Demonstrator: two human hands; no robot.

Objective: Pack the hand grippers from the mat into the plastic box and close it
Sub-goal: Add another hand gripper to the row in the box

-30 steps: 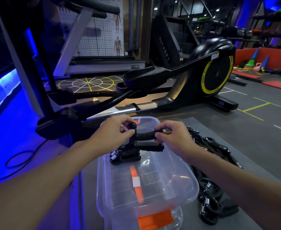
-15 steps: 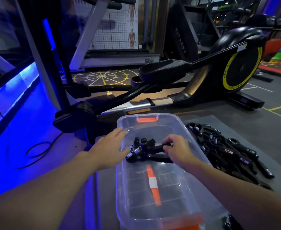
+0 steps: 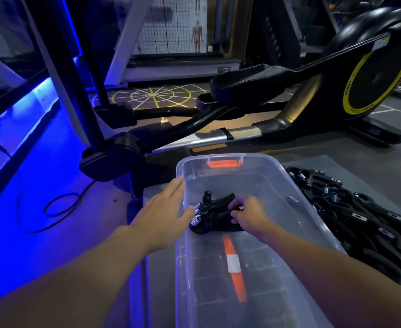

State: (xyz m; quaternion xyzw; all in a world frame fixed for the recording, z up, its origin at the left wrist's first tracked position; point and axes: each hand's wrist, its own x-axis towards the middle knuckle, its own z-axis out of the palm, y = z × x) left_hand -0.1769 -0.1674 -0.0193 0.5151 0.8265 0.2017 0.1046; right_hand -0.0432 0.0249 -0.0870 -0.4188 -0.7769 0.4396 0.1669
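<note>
Gym floor [image 3: 393, 117]: right hand [image 3: 246, 217] grips black, silver-sprung hand grippers [image 3: 210, 215] inside clear box [image 3: 313, 209]; left hand [image 3: 164, 209] flat.

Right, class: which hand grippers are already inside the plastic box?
The small black bunch that the right hand grips, low inside the plastic box. The others lie heaped on the mat outside its right wall.

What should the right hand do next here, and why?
Probably release: the right hand grips a bundle of hand grippers that looks set low inside the plastic box, while the left hand lies open at its rim. More wait in the pile on the mat.
</note>
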